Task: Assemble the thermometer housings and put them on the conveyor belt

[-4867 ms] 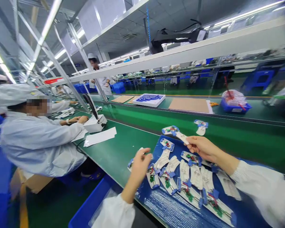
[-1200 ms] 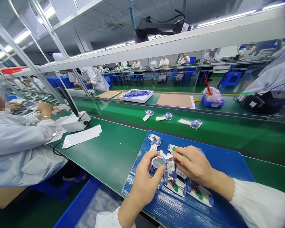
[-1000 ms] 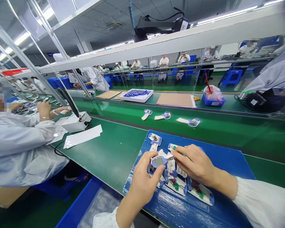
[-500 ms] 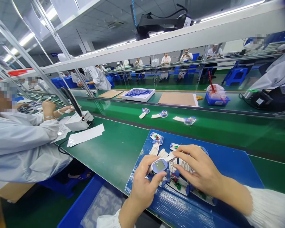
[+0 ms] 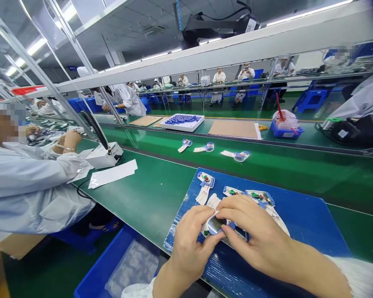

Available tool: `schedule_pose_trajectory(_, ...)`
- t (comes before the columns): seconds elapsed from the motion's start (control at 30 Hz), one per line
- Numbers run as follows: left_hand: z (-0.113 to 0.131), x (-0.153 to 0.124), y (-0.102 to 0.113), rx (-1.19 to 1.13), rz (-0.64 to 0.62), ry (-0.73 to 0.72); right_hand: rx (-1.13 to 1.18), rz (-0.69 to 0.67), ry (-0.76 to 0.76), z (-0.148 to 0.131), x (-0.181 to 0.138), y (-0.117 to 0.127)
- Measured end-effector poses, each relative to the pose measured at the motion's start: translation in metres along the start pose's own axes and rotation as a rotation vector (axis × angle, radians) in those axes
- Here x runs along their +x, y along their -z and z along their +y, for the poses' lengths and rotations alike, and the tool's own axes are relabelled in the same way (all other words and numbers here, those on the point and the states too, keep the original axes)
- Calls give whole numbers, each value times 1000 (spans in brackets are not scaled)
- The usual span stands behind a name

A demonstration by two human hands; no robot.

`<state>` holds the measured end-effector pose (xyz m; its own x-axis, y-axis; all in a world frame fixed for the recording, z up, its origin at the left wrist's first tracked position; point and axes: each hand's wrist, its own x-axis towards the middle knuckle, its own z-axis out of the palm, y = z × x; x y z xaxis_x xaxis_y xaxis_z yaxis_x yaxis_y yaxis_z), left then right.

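Observation:
Over the blue work board [image 5: 313, 215], a white-and-blue handheld device [image 5: 216, 225] with a small grey screen, like an infrared thermometer, is held between both hands. My left hand [image 5: 191, 240] has its thumb and fingers closed on the device's left side. On its right side my right hand [image 5: 257, 231] pinches it, covering part of the screen and the handle. Several opened white-and-blue housings with circuit boards and wires lie on the board. One housing [image 5: 206, 180] is at the far left corner, another [image 5: 259, 196] beyond my right hand; others are partly hidden beneath my hands.
Along the green belt lie several similar pieces, one [image 5: 240, 156] nearest the board. Behind it stand a white tray [image 5: 183, 123] of blue parts and a blue basket [image 5: 287, 128]. A co-worker [image 5: 27, 182] sits left beside a white box [image 5: 104, 155]; a blue bin [image 5: 112, 256] is below.
My right hand has moved left and closed on the device, which has tilted and shifted slightly right and down. The pieces on the belt have slid left. The co-worker's hands have shifted.

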<state>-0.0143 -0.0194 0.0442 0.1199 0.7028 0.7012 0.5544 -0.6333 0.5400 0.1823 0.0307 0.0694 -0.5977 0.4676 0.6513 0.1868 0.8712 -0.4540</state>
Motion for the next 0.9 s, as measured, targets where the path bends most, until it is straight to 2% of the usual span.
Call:
schedule_pose_trajectory(0.4, -1, -3, -1, 87, -5, -15, -36, -29, 4, 5, -7, -2)
schedule_pose_trajectory(0.7, -1, -3, 0, 120, -2, -34, 10, 35, -42, 3, -9, -8)
schedule_pose_trajectory(0.9, -1, -2, 2, 140, -16, -58, 16, 11, -61, 4, -10, -8)
